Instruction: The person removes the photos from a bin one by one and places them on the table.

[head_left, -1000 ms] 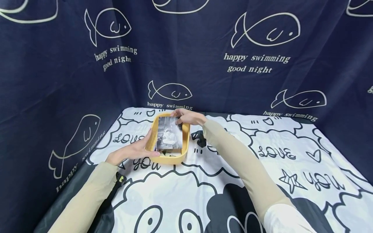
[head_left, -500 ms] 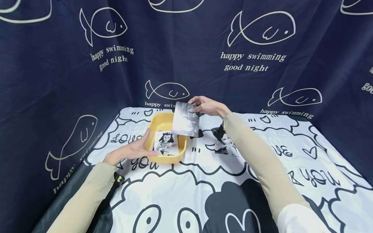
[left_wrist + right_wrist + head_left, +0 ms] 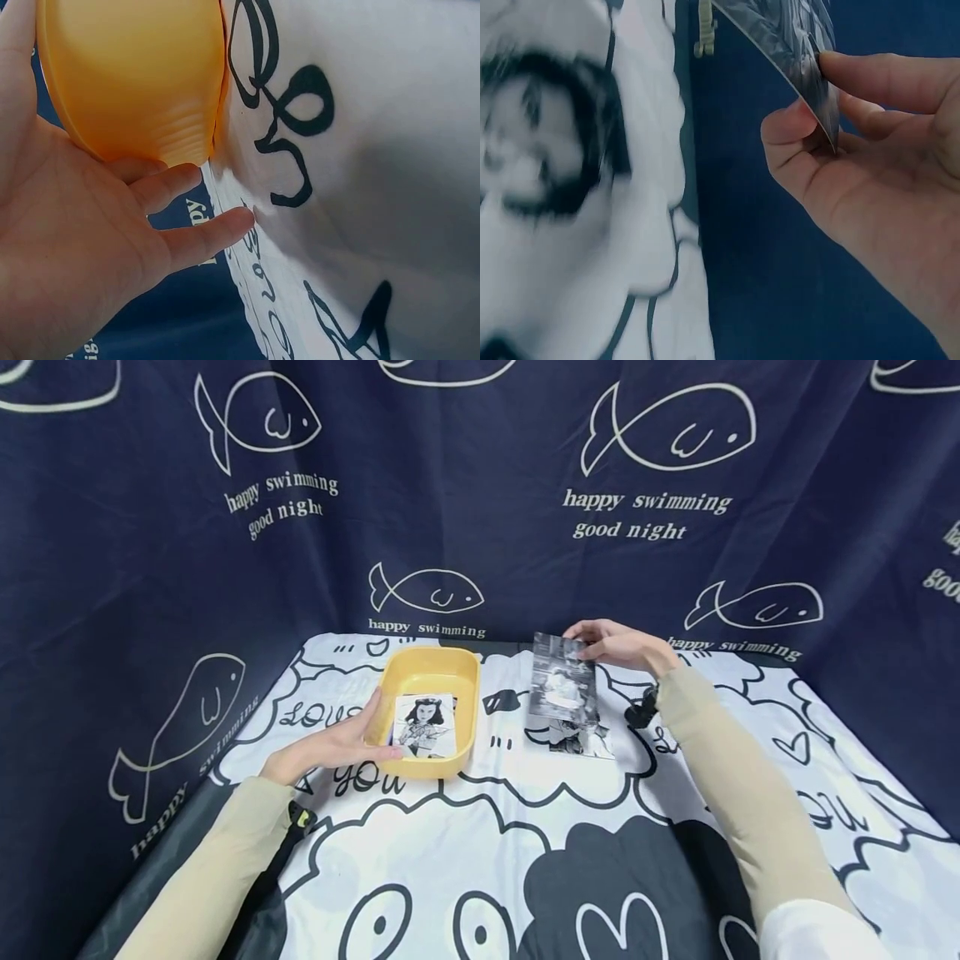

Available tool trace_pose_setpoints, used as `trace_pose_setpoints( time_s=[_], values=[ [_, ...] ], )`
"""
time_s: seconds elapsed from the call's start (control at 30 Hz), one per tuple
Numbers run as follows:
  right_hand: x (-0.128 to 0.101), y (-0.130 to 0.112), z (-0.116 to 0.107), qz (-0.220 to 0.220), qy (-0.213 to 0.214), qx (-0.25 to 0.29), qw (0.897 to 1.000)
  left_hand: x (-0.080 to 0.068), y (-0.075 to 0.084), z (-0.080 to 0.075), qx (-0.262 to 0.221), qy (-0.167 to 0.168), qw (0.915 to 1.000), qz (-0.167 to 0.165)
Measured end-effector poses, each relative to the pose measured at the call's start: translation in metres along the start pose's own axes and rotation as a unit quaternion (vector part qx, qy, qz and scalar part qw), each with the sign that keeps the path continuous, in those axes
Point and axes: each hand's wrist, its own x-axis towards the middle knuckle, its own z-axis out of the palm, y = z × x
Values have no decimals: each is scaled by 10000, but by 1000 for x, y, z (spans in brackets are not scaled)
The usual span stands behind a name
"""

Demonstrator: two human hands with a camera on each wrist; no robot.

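My right hand (image 3: 615, 643) pinches a black-and-white photo print (image 3: 562, 681) by its upper right corner, between thumb and fingertips. In the right wrist view the print (image 3: 784, 45) is seen nearly edge-on, lifted off the cloth. Below it another black-and-white picture (image 3: 581, 742) lies on the cloth, partly covered in the head view. My left hand (image 3: 337, 747) grips the left side of a yellow plastic box (image 3: 468, 731), its thumb at the front rim. Inside the box lies a portrait print of a dark-haired figure (image 3: 424, 727), with another edge showing beneath it.
A white cloth (image 3: 465, 843) with black cartoon drawings and lettering covers the table. Behind and to the left hangs a dark blue curtain (image 3: 465, 485) with fish outlines. A dark wrist strap (image 3: 641, 710) shows by my right forearm.
My right hand has lifted the photo print out of the box and carried it right, over the picture on the cloth. The portrait in the box is now uncovered. My left hand stays at the box.
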Motion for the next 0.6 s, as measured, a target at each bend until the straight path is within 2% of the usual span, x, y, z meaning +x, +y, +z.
trace_pose_setpoints(
  time_s=[0.17, 0.37, 0.6],
  values=[
    [-29, 24, -22, 149, 115, 10, 9998, 0, 2, 0, 46, -7, 10000, -50],
    [-60, 50, -46, 390, 117, -386, 9984, 0, 3, 0, 162, 21, 9997, -166],
    [-84, 76, -66, 710, 28, -388, 9967, -1, 4, 0, 168, 22, 9997, -154]
  ],
)
